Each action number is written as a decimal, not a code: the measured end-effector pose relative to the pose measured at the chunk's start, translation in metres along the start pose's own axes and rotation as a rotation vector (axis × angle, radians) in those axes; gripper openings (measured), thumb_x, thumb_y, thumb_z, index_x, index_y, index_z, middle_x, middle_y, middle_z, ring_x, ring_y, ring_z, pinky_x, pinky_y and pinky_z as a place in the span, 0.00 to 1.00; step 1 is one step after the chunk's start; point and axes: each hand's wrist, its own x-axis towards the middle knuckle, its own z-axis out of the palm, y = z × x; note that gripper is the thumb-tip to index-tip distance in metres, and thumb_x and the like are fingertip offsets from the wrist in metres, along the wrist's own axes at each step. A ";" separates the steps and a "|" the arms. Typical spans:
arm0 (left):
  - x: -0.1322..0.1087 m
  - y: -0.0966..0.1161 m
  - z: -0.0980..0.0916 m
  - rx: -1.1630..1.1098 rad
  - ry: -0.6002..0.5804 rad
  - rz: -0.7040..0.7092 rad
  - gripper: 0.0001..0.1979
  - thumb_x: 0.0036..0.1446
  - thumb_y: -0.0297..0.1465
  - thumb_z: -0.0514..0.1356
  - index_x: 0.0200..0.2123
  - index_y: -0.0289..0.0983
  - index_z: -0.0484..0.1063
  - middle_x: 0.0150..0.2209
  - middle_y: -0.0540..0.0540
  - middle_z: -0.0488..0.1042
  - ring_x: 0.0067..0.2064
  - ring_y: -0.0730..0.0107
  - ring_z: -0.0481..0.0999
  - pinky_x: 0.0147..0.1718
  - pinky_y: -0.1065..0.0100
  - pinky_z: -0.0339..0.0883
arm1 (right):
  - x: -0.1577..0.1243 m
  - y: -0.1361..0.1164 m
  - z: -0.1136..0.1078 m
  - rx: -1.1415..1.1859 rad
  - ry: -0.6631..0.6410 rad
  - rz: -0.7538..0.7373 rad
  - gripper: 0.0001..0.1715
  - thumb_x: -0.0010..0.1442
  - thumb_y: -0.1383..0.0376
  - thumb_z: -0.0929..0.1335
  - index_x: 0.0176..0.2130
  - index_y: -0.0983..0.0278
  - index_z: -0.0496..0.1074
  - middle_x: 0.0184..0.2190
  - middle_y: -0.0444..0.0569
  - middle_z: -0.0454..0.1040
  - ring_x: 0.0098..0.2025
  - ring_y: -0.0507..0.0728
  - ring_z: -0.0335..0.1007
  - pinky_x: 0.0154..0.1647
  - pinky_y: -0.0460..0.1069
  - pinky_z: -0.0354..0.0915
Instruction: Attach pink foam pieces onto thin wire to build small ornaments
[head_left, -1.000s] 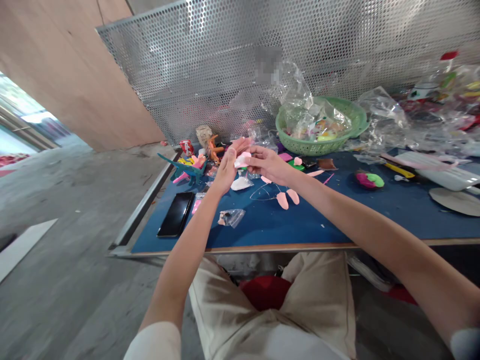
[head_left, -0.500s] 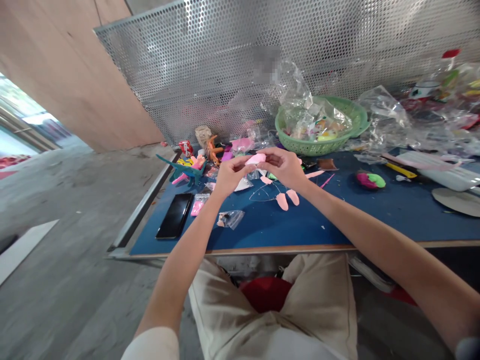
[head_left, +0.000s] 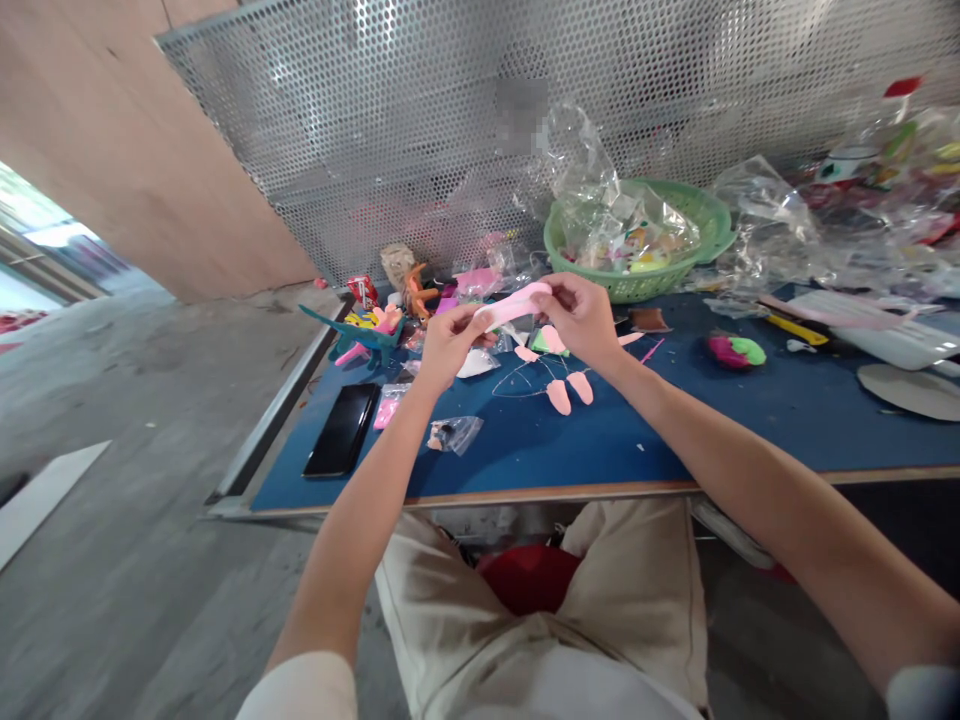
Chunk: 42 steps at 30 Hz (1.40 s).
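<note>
A strip of pale pink modelling clay point(head_left: 511, 306) is stretched between my two hands above the table. My left hand point(head_left: 452, 345) pinches its left end, fingers closed. The right end is gripped between thumb and fingers of my right hand point(head_left: 579, 318). Just below my hands, a thin wire frame with flat pink clay pieces point(head_left: 559, 397) lies on the blue tabletop. Beneath my left hand is a small bag of white material point(head_left: 478, 363), partly covered.
A black phone point(head_left: 342, 430) and small plastic bags point(head_left: 455, 434) lie at the left. Behind them stands a teal dinosaur figure point(head_left: 360, 338). A green basket point(head_left: 637, 285) holds plastic packets. Farther right are a pink-and-green clay lump point(head_left: 736, 351) and a yellow cutter point(head_left: 796, 330).
My hands have moved apart, and the pink clay between them has gone from a compact lump to a longer strip. The view has shifted slightly.
</note>
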 end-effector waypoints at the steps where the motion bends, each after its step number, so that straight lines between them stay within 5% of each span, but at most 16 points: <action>1: 0.002 -0.004 -0.001 -0.038 0.015 -0.020 0.21 0.57 0.47 0.70 0.44 0.37 0.82 0.32 0.46 0.81 0.31 0.71 0.81 0.34 0.67 0.78 | 0.001 0.002 -0.002 0.001 0.043 0.002 0.16 0.64 0.50 0.70 0.41 0.59 0.76 0.31 0.48 0.78 0.32 0.58 0.76 0.37 0.56 0.74; 6: 0.009 -0.013 -0.003 -0.261 0.044 -0.035 0.11 0.61 0.38 0.67 0.43 0.40 0.82 0.45 0.43 0.83 0.48 0.65 0.84 0.53 0.61 0.79 | -0.001 0.006 -0.007 -0.079 0.180 -0.070 0.16 0.65 0.49 0.71 0.44 0.57 0.77 0.38 0.50 0.79 0.36 0.59 0.77 0.40 0.57 0.75; 9: 0.005 -0.009 0.007 -0.226 -0.030 0.046 0.16 0.62 0.36 0.66 0.53 0.44 0.80 0.57 0.42 0.80 0.61 0.57 0.78 0.62 0.53 0.74 | -0.007 0.003 -0.005 -0.120 0.147 -0.146 0.15 0.64 0.49 0.72 0.43 0.56 0.79 0.46 0.51 0.78 0.39 0.59 0.77 0.41 0.56 0.75; 12: -0.004 -0.003 0.016 -0.107 -0.093 0.153 0.25 0.60 0.37 0.68 0.61 0.47 0.75 0.62 0.44 0.76 0.66 0.55 0.74 0.63 0.52 0.72 | -0.012 -0.001 0.002 -0.112 0.076 -0.166 0.14 0.63 0.51 0.73 0.44 0.56 0.80 0.45 0.49 0.77 0.40 0.58 0.76 0.44 0.56 0.75; 17: -0.011 -0.006 0.017 0.245 -0.142 0.272 0.31 0.61 0.39 0.69 0.67 0.47 0.70 0.62 0.43 0.77 0.58 0.55 0.80 0.59 0.53 0.76 | -0.013 0.005 0.010 0.017 -0.048 -0.128 0.27 0.60 0.52 0.76 0.56 0.56 0.75 0.39 0.46 0.76 0.38 0.56 0.75 0.43 0.55 0.76; 22: -0.007 -0.014 0.014 0.518 -0.086 0.430 0.27 0.63 0.41 0.67 0.64 0.42 0.73 0.54 0.41 0.82 0.49 0.57 0.84 0.50 0.58 0.78 | -0.012 0.012 0.010 0.009 -0.161 -0.175 0.20 0.61 0.54 0.76 0.53 0.52 0.79 0.45 0.48 0.73 0.45 0.58 0.74 0.45 0.56 0.77; 27: -0.010 -0.004 0.019 0.525 -0.030 0.373 0.17 0.63 0.42 0.67 0.50 0.38 0.82 0.40 0.44 0.85 0.39 0.63 0.84 0.41 0.64 0.77 | -0.014 0.002 0.009 -0.088 -0.140 -0.247 0.08 0.63 0.59 0.75 0.44 0.54 0.82 0.46 0.48 0.78 0.48 0.60 0.75 0.46 0.57 0.76; 31: -0.015 0.007 0.020 0.336 -0.074 0.167 0.16 0.61 0.45 0.68 0.38 0.37 0.83 0.29 0.48 0.81 0.32 0.67 0.82 0.33 0.68 0.74 | -0.011 -0.002 0.006 -0.186 -0.096 -0.269 0.06 0.65 0.59 0.73 0.38 0.58 0.81 0.37 0.47 0.80 0.39 0.57 0.75 0.41 0.54 0.72; 37: -0.008 -0.003 0.017 -0.239 -0.050 -0.134 0.17 0.53 0.45 0.73 0.37 0.38 0.82 0.35 0.45 0.83 0.33 0.68 0.83 0.39 0.65 0.80 | 0.007 0.014 -0.004 -0.039 0.073 -0.171 0.11 0.62 0.55 0.75 0.37 0.59 0.80 0.34 0.45 0.80 0.34 0.55 0.76 0.36 0.52 0.72; 42: 0.001 -0.012 0.015 -0.582 0.089 -0.188 0.10 0.57 0.33 0.70 0.42 0.38 0.80 0.43 0.43 0.84 0.53 0.61 0.83 0.58 0.59 0.76 | 0.009 0.023 -0.010 0.038 0.257 -0.160 0.14 0.62 0.51 0.75 0.38 0.58 0.80 0.36 0.45 0.78 0.36 0.55 0.76 0.38 0.51 0.74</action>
